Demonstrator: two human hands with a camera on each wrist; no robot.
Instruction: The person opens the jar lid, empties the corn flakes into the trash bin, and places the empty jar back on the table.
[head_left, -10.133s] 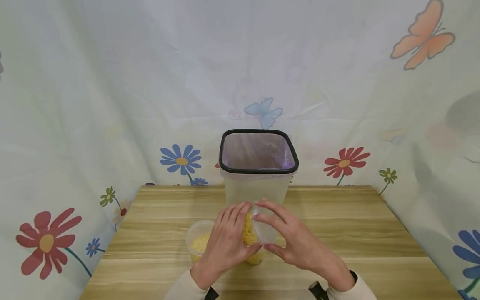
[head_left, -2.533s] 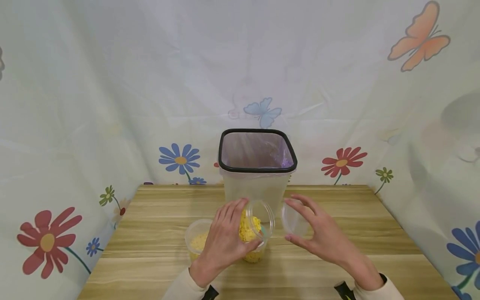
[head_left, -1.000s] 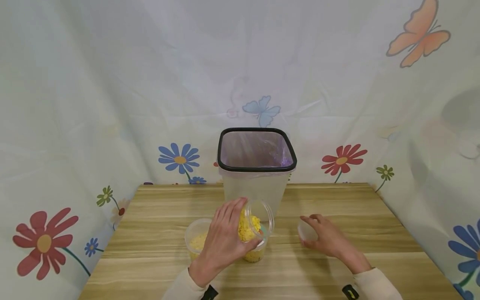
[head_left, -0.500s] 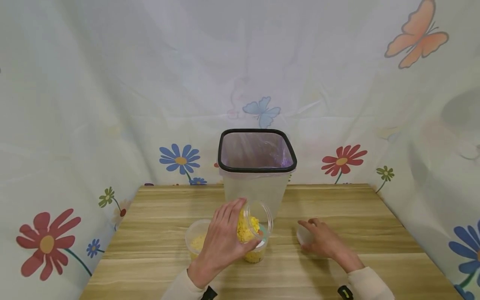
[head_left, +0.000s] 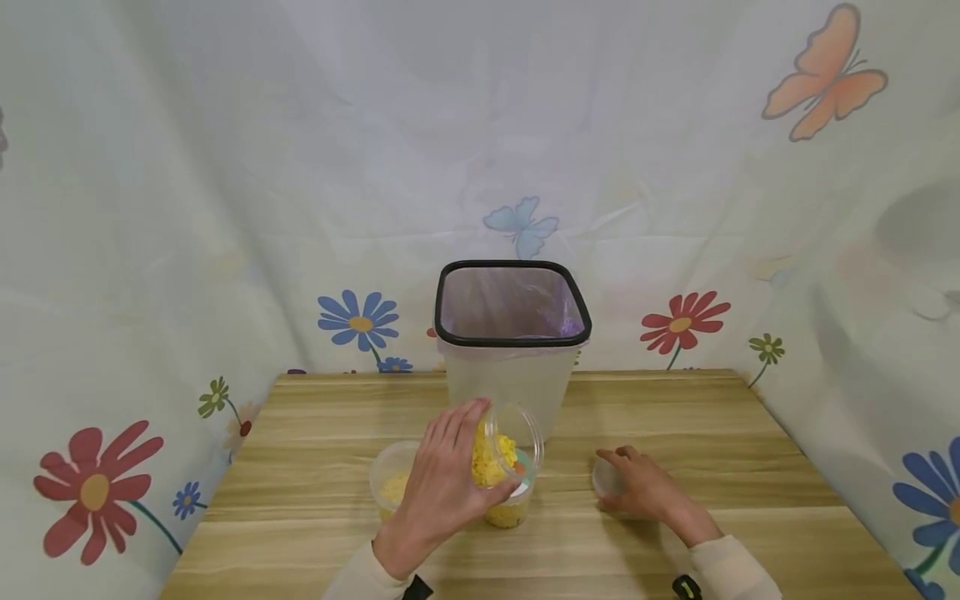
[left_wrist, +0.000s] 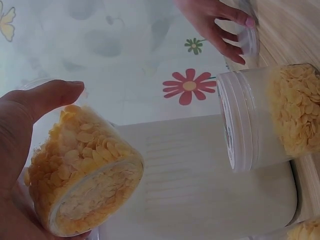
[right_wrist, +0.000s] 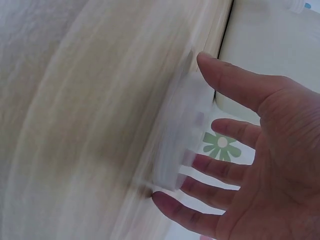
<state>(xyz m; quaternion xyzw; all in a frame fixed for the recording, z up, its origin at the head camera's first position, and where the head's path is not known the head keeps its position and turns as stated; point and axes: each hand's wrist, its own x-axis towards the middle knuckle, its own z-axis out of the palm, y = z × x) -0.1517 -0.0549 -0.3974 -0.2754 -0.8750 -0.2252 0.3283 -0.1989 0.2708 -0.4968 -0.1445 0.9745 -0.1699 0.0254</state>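
My left hand [head_left: 450, 475] grips an open clear jar of yellow flakes [head_left: 504, 446], tilted with its mouth toward the bin; in the left wrist view the left hand [left_wrist: 20, 145] wraps that jar [left_wrist: 85, 185]. My right hand [head_left: 633, 487] lies low on the table over a clear lid [head_left: 606, 477]. From the right wrist, the right hand [right_wrist: 235, 150] has straight, spread fingers [right_wrist: 200, 165] whose tips touch the lid [right_wrist: 175, 145], which lies flat on the wood.
A translucent bin [head_left: 512, 367] with a black rim and a liner stands behind the hands. A second flake jar [head_left: 508, 510], lidded [left_wrist: 270, 115], stands under the held one. A flake tub [head_left: 390, 485] sits left. The wooden table [head_left: 712, 433] is ringed by a flowered curtain.
My right hand carried the clear lid away from the jar, down to the table at the right, and now rests over it there. The left hand keeps the jar tilted.
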